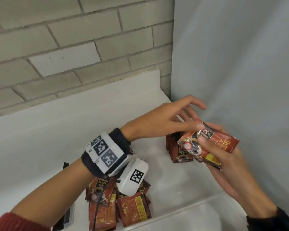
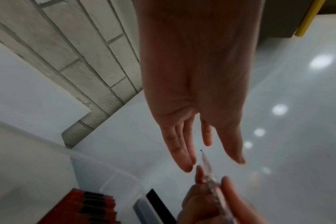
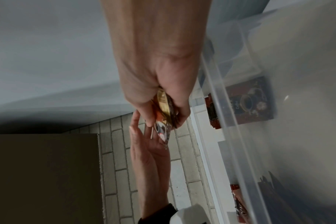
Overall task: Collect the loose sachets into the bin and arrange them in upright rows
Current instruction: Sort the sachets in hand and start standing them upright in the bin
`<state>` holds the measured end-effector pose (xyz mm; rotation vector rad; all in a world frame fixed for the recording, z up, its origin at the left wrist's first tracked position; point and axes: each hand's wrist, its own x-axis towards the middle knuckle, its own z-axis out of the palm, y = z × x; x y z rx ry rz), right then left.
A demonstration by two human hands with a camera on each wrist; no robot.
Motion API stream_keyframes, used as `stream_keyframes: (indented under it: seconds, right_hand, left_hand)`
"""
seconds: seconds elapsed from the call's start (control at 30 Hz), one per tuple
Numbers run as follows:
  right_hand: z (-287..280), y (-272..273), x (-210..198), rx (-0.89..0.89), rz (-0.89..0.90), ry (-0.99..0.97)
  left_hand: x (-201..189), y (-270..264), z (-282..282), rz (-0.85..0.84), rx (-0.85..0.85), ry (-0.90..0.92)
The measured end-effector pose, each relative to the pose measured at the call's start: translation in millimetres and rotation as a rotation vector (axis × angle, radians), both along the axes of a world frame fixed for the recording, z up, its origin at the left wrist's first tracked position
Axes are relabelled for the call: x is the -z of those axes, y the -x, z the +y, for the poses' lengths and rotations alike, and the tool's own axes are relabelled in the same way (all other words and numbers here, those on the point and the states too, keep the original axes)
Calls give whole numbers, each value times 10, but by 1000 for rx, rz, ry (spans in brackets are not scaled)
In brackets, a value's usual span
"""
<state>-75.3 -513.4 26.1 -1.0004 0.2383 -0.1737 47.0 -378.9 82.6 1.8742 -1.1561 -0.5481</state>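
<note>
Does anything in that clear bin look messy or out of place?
Yes. One row of sachets stands upright at the far side of the bin, but a loose pile of sachets lies flat and overlapping at the near side, under the left wrist. The right hand holds a few more sachets, not yet placed.

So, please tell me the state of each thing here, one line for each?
Right hand: grips a bundle of sachets.
Held sachets: fanned, tilted, above the bin.
Left hand: open, fingers at the bundle's top.
Row: upright in the bin's far corner.
Pile: loose, lying flat.
Bin: open, no lid on it.
</note>
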Motion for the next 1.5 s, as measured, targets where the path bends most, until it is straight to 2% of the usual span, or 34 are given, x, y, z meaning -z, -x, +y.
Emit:
stream_keyframes:
  seconds: [0.23,0.33,0.5,0.73,0.87,0.97,1.1,1.2,1.33,1.5]
  right_hand:
    - [13,-5,-1,22,-28,-28]
    - [17,-11,2,94,-55,-50]
    - [-23,-19,48,247,-85,-91]
    - [-34,-8,60,265,-76,-93]
    - [-38,-10,56,266,-68,-88]
    - [-39,-7,55,257,-73,-98]
    - [-38,-8,58,250,-70,-108]
    - [-53,-8,84,235,-61,-154]
    - [-74,6,114,210,-47,-242]
    - [-70,-6,108,204,-5,-182]
  left_hand:
    - [-68,47,19,95,93,16]
    - [-82,2,77,-4,149,-41]
    - [102,-43,124,-229,180,-281]
    - [511,-26,-40,-475,293,-439]
    - [594,-12,-82,-583,308,-507]
    - [639,21,-89,-656,322,-490]
    - [720,36,-103,-759,327,-372]
    - [767,30,-108,-818,319,-366]
    - [792,43,-124,-837,306,-389]
    - [837,21,-147,-780,302,-468]
